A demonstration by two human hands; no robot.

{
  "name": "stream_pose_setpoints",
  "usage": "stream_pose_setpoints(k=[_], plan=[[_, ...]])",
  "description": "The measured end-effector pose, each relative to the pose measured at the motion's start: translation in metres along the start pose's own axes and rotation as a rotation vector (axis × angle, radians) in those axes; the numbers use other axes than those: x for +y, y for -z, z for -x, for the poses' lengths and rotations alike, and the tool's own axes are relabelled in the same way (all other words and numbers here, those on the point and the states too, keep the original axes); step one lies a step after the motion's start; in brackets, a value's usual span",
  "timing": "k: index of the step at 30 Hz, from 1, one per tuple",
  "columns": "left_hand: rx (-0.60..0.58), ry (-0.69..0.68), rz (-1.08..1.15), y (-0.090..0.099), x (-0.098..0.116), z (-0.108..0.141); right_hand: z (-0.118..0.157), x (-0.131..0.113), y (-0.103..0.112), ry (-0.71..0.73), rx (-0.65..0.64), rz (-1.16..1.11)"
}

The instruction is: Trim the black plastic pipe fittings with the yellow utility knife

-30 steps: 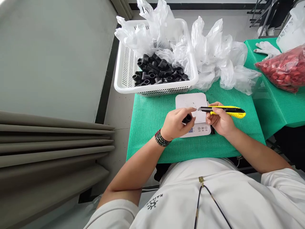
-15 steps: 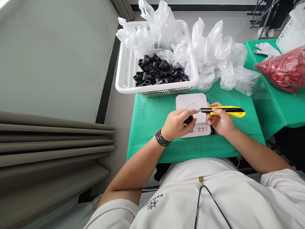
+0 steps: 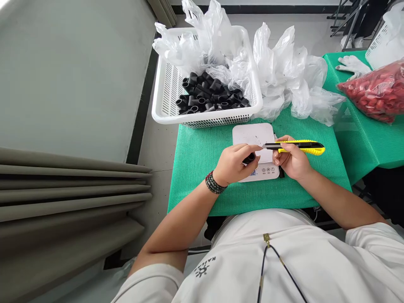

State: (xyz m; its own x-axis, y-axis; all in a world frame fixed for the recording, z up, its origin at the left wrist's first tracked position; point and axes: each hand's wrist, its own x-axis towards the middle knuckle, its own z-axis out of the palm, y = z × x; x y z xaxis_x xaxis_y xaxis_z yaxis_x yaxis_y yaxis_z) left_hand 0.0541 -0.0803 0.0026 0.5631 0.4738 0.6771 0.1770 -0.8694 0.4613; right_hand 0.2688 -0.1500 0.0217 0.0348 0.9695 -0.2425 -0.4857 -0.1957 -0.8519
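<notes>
Over the white digital scale (image 3: 252,134), my left hand (image 3: 236,163) is closed around a black pipe fitting (image 3: 249,158), most of it covered by my fingers. My left index finger is stretched out to the tip of a blade. That blade belongs to the yellow and black utility knife (image 3: 303,146), which my right hand (image 3: 292,159) grips with its tip pointing left. Finger and blade tip look to be touching. Small dark specks lie on the scale's plate. Past the scale stands a white basket (image 3: 206,119) with many black fittings (image 3: 208,94) in it.
Crumpled clear plastic bags (image 3: 284,75) lie right of the basket, and more rest inside it. On the second green-covered table (image 3: 362,139) are a bag of red parts (image 3: 375,92), a white glove (image 3: 352,65) and another white basket (image 3: 380,46). A grey curtain (image 3: 63,185) hangs at left.
Both hands, the knife and the black fitting have stayed almost still. The view has shifted very slightly.
</notes>
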Motion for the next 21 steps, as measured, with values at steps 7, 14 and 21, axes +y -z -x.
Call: stream_pose_setpoints(k=[7,14,21], plan=[[0.031,-0.009,0.049,-0.0001,0.0009,0.0001,-0.0008,0.0002,-0.0001,0.003,0.005,0.009],[0.012,-0.038,0.041,-0.0012,0.0012,-0.0004,-0.0008,0.0005,0.0000,0.002,0.016,0.011],[-0.008,0.004,0.057,0.0002,0.0018,0.0008,0.0004,-0.0008,-0.0021,0.004,0.018,-0.012]])
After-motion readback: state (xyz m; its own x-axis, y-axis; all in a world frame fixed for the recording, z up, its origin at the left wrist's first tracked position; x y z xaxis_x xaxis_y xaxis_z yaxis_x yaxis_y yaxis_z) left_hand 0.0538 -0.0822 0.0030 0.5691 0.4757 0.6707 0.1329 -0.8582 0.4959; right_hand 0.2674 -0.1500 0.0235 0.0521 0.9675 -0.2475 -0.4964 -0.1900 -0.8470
